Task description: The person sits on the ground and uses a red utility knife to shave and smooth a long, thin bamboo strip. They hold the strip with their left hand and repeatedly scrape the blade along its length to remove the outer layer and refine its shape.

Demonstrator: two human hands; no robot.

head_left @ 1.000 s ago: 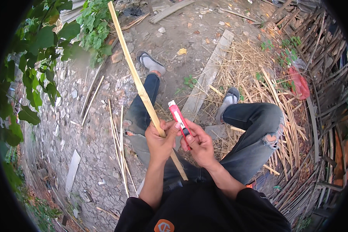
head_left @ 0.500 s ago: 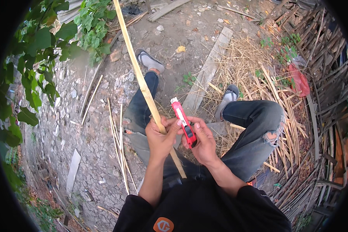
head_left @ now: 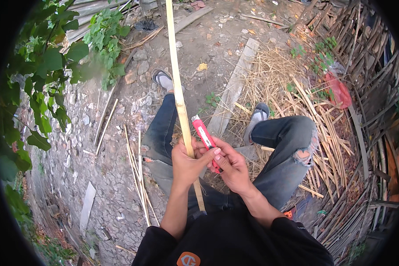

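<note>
A long, pale bamboo strip runs up from my lap to beyond the top of the view. My left hand is closed round its lower part, with the left thumb reaching toward the knife. Beside the strip, a red box cutter points up and slightly left, its metal tip showing at the upper end; how far the blade is out is hard to tell. Closed on the cutter's lower end, my right hand covers most of the slider with its thumb. Both hands nearly meet, in front of my lap.
Several cut bamboo strips and shavings lie by my right leg. A grey plank lies between my feet. Thin strips rest on cracked ground at left. Leaves hang upper left; stacked sticks line the right.
The bamboo strip stands more upright, its upper part shifted right. The cutter has moved slightly left and down, and my right thumb now lies over its slider. The whole view has shifted a little.
</note>
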